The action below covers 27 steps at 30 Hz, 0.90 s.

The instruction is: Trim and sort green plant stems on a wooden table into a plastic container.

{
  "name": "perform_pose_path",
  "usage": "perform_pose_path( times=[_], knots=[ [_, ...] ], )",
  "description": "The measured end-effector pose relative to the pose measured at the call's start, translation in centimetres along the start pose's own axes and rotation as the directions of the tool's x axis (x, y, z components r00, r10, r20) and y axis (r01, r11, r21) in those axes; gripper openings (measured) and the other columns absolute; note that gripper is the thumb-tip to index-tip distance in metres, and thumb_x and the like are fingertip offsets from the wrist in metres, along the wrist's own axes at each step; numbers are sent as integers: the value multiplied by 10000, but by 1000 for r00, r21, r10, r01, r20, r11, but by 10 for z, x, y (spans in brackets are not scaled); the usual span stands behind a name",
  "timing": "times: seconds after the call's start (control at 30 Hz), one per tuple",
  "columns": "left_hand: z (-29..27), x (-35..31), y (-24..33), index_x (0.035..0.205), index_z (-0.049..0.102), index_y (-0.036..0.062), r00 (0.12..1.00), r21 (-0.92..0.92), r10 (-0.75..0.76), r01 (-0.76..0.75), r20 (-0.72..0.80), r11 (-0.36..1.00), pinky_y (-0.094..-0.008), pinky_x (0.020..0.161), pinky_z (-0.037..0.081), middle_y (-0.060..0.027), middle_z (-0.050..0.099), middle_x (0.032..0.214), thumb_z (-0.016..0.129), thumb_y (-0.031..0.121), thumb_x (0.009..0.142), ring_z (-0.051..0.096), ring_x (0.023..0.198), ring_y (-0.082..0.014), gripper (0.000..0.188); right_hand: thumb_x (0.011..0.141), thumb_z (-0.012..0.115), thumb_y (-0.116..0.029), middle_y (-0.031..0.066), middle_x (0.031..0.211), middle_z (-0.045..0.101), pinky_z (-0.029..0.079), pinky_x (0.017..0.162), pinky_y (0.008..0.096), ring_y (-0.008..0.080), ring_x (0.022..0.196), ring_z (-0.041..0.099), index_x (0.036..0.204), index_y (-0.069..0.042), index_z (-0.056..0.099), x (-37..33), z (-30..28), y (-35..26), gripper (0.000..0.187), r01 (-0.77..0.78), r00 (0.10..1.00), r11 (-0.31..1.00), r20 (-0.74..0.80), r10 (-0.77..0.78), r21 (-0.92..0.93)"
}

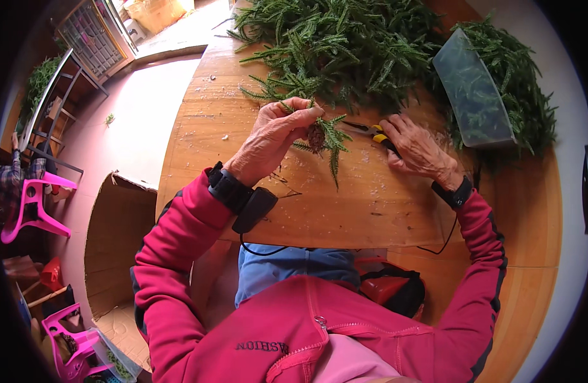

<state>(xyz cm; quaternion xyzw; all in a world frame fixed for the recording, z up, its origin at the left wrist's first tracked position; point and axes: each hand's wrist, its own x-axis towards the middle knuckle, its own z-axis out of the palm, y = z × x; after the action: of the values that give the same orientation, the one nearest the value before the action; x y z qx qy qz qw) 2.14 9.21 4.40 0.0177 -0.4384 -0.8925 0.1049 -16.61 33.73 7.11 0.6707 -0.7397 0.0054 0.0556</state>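
Observation:
My left hand is closed, thumb and fingers pinching the top of a green artificial pine sprig. A brown pine cone hangs in the sprig just under the fingertips. To the right, my right hand rests low over the table with its fingers around the yellow and black handles of a pair of pliers. The dark jaws of the pliers point left, toward the sprig, and no wire shows clearly between them. Part of the handles is hidden under the palm.
A large heap of pine sprigs covers the far part of the wooden table. At the right, a clear plastic box leans against more greenery. White crumbs dot the tabletop. A cardboard box and pink stools stand on the left.

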Motion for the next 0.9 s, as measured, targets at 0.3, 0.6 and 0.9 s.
perform_pose_path(
  times=[0.3,0.6,0.9],
  knots=[
    [-1,-2,1,975,617,73,1000,-1,-5,5,30,1000,-212,640,484,23,629,832,626,102,906,583,702,-60,75,700,666,44,147,1062,546,460,835,392,356,983,548,1114,-33,532,0,-41,-20,442,-91,936,909,-275,217,406],
    [-1,-5,0,963,608,73,994,-156,-50,65,95,986,-198,639,459,-7,628,883,607,122,917,577,729,-62,67,680,658,49,125,1065,562,465,832,407,334,978,550,1116,-67,556,51,-25,-12,462,140,901,974,-430,-51,178],
    [1,-10,3,951,598,44,942,-173,-116,177,316,969,-189,609,409,-21,631,866,606,153,921,546,729,-61,114,582,638,51,111,1020,572,474,807,423,330,946,560,1112,-58,564,74,-23,-17,546,293,837,955,-499,-227,57]
  ],
)
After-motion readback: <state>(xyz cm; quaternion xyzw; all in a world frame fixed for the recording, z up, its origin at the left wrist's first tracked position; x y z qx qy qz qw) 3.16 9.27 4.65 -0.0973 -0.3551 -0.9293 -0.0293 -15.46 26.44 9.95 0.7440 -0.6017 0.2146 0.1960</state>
